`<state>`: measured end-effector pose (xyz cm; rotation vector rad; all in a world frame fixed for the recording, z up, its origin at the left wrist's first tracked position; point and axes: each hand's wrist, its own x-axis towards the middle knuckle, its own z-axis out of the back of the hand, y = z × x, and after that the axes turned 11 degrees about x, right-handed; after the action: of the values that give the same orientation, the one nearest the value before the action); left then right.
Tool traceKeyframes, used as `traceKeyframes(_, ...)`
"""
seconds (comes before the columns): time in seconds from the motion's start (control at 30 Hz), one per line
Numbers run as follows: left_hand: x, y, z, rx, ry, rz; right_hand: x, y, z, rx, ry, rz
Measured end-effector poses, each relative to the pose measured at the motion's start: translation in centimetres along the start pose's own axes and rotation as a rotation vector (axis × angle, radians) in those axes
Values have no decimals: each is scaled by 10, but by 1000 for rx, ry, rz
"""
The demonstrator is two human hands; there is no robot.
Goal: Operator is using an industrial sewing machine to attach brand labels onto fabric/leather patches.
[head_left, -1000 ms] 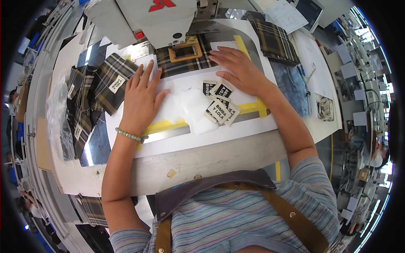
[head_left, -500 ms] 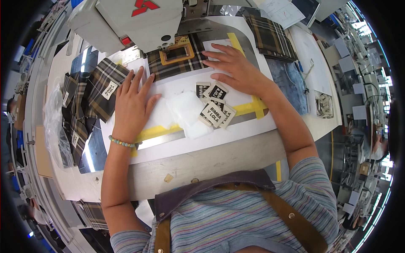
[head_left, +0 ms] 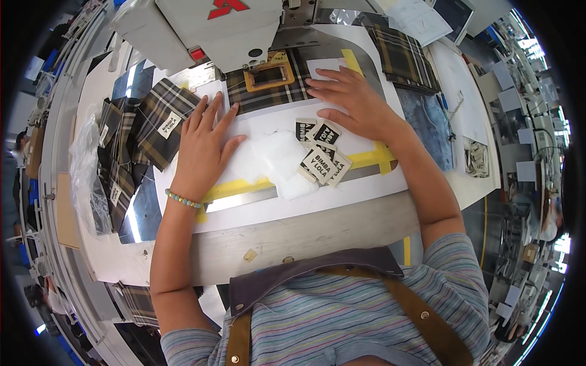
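One plaid fabric panel [head_left: 268, 101] lies under a sewing machine's white head [head_left: 226, 39], an orange frame [head_left: 269, 87] upon it; the left hand [head_left: 204, 146], fingers spread, rests by its lower left corner; the right hand [head_left: 353, 107], also spread, lies at its right edge; black-and-white labels [head_left: 319, 163] sit heaped nearby.

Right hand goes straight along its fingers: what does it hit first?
Likely the plaid cloth: the right hand seems just at its edge. The tan frame lies beyond; hand height is unclear.
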<state>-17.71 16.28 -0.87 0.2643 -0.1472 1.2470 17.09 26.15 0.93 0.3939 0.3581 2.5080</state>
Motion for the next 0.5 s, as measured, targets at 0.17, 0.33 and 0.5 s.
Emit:
traceKeyframes(0.17,2,1,0,8,-99,-5,1,-1,1,118,-177,62)
traceKeyframes(0.33,2,8,4,-148,-277,51,4,0,1,183,-246,8)
traceKeyframes(0.5,3,2,5,-143,-245,-27,1,1,0,238,-156,-11)
